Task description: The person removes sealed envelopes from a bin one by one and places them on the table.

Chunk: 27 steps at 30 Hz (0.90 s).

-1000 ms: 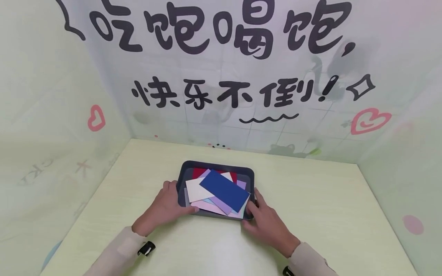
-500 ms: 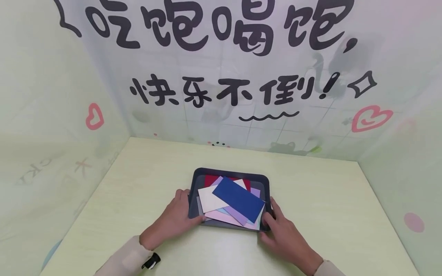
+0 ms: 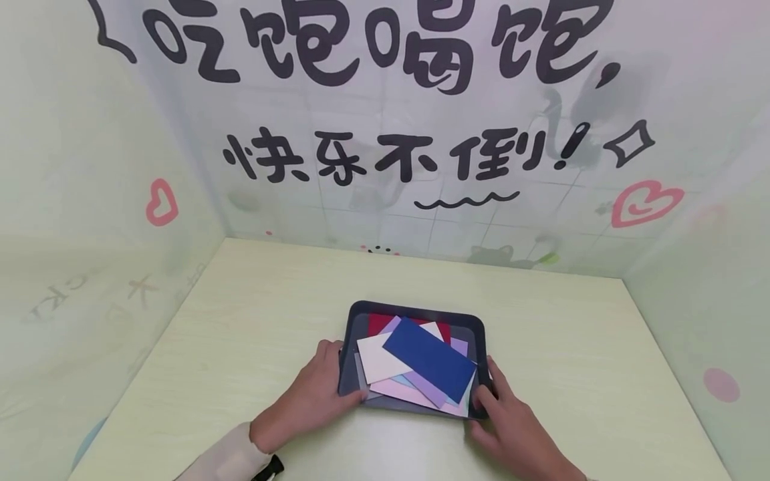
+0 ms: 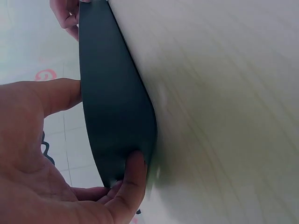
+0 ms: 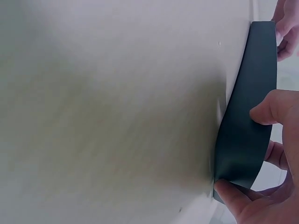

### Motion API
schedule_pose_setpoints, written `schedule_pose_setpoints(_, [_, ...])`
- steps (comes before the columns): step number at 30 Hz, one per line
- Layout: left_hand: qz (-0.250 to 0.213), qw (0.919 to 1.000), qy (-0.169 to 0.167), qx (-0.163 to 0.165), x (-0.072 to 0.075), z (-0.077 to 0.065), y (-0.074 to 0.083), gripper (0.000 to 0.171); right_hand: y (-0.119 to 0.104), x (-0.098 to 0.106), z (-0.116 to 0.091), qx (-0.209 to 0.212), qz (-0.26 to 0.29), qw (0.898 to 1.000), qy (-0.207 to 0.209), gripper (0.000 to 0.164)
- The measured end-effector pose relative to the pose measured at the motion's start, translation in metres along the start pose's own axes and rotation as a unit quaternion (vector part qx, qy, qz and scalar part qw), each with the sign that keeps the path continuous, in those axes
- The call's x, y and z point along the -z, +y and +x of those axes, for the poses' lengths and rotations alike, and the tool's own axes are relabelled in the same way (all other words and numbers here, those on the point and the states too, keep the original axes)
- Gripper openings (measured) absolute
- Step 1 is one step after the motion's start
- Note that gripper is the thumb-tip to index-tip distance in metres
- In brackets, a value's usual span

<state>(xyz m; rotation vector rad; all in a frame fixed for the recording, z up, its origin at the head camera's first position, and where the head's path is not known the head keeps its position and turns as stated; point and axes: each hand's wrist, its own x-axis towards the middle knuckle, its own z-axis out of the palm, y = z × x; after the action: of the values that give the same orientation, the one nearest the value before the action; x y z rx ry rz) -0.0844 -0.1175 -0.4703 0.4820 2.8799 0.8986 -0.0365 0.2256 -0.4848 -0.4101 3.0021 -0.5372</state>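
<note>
A dark grey rectangular tray [image 3: 415, 308] is held at its two short ends by both hands. Inside it lies a loose heap of coloured paper cards; a blue card [image 3: 430, 359] is on top, over a white card [image 3: 377, 359], a red card [image 3: 379, 323] and several pink and purple ones. My left hand [image 3: 319, 391] grips the left end, thumb over the near rim; in the left wrist view its fingers press the tray's outer wall [image 4: 112, 93]. The right hand [image 3: 517, 421] grips the right end, fingers spread along the wall, as the right wrist view shows.
The pale wooden tabletop [image 3: 271, 300] extends around the tray on all sides. A white printed curtain [image 3: 385, 220] with black lettering and pink hearts encloses the back and both sides. A black strap [image 3: 269, 467] shows at the left sleeve.
Both hands have moved the tray to the right and nearer the person. The cards have kept their places in it, and the grip looks the same.
</note>
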Motion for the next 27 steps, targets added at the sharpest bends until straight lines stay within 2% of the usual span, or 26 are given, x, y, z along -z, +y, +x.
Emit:
schedule_pose_setpoints(3, [0.004,1.0000,-0.004,-0.005,-0.002,-0.002,0.001,0.083,0.000,0.001,-0.004,-0.011,-0.004,1.000,-0.009,0.021])
schedule_pose_setpoints(8, [0.004,0.9999,-0.006,-0.009,-0.004,-0.007,0.004,0.083,0.002,0.002,-0.012,0.007,0.000,1.000,0.014,0.023])
schedule_pose_setpoints(21, [0.012,0.9999,-0.006,0.006,-0.007,-0.019,0.008,0.085,0.003,-0.005,-0.024,0.009,0.010,0.999,0.039,0.029])
schedule_pose_setpoints(27, [0.009,0.9998,-0.008,0.014,-0.007,-0.022,0.008,0.086,0.001,-0.006,-0.027,0.023,0.014,0.999,0.047,0.029])
